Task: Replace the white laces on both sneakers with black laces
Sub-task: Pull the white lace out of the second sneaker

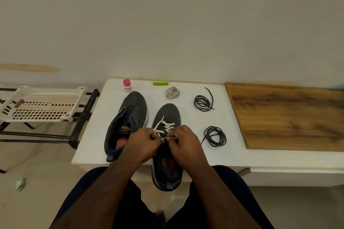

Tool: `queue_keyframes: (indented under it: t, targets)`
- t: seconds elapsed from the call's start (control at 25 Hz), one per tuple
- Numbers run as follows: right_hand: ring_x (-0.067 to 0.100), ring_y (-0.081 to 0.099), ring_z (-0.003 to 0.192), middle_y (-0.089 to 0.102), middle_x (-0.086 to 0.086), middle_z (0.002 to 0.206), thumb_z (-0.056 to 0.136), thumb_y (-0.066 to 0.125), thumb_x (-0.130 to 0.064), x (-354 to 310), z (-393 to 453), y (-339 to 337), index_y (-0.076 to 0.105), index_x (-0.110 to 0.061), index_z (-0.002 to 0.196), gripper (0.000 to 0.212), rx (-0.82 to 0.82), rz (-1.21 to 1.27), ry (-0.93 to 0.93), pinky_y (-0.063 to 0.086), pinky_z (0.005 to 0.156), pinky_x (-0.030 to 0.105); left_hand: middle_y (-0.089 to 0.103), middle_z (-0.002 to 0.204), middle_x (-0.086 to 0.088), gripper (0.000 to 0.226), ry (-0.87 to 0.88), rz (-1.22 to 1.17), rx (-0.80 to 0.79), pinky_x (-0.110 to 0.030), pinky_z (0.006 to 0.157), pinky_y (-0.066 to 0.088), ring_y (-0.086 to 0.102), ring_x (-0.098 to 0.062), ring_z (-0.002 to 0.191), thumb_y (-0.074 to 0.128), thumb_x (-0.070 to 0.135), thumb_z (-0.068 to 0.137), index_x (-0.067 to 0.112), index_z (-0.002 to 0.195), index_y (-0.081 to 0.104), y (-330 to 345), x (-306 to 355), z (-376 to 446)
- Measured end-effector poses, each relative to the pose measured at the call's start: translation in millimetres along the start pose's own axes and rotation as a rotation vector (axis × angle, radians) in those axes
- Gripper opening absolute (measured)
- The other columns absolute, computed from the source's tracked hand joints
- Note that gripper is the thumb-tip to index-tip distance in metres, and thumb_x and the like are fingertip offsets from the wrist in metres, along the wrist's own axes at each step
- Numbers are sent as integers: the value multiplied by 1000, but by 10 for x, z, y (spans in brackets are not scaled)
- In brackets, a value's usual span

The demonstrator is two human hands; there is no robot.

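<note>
Both hands, left hand (143, 142) and right hand (186, 144), pinch the white lace (164, 125) on the right sneaker (168, 115), pulling it out; next comes a black lace (215, 135).

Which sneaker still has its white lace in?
The right-hand sneaker, the one both hands are working on: white lace crosses its eyelets. The left-hand sneaker has bare eyelets.
</note>
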State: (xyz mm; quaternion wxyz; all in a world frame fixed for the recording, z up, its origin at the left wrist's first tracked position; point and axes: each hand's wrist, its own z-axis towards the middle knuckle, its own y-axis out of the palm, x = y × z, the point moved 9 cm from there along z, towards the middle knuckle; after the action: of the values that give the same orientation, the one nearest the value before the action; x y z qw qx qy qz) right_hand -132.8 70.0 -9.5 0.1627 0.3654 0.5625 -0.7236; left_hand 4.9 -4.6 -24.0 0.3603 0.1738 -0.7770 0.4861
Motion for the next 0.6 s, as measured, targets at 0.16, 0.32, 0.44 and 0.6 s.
queue_keyframes:
  t: [0.16,0.32,0.44,0.6]
  targets:
    - [3,56,91,60,-11,96,88,58,-17,167,-50,-246,62,-23,94,9,217,200,118,47,77,20,71,69,4,17,7,23,4,-28,65,61,69,-6,58,71,33,87,22,75,67,3,-1,-2]
    - [2,50,107,57,-9,115,88,64,-24,22,-25,35,71,-22,109,22,-33,-15,-3,43,90,20,70,68,5,16,17,40,4,-27,65,60,68,-5,58,71,33,87,23,74,68,4,24,-3]
    - [5,53,90,59,-6,94,91,60,-18,129,-22,-77,63,-19,87,5,127,87,107,46,79,27,71,65,5,18,4,28,11,-29,67,60,68,-5,56,72,34,86,23,73,67,-15,13,-10]
    - [1,53,111,55,-13,119,89,61,-21,226,-55,-178,62,-28,122,34,162,224,145,49,91,21,70,67,6,18,14,42,-1,-25,65,59,68,-6,59,71,34,86,23,73,67,2,27,-5]
